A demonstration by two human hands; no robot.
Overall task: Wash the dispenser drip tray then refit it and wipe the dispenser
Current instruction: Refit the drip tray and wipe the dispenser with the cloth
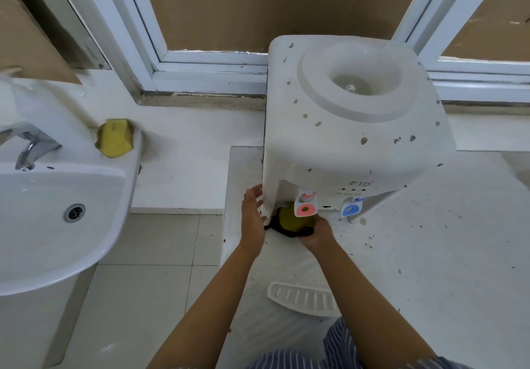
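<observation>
The right hand (317, 232) is gripping a yellow-green cloth (291, 221) under the red tap (306, 205) of the water dispenser (344, 139); the left hand (252, 213), fingers straight, is bracing its side; the drip tray (304, 298) is lying on the table (430, 254), well apart

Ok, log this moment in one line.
left hand: braces white plastic dispenser | right hand: wipes with yellow-black cloth | white slotted drip tray: on floor

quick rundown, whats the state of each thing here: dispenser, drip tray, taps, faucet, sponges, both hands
dispenser: upright, no bottle on top, speckled with dark spots
drip tray: off the dispenser, lying on the floor
red tap: not pressed
blue tap: not pressed
faucet: no water running
sponge on the basin: unused
left hand: open, against the dispenser's side
right hand: holds a green-and-black pad under the taps
</observation>
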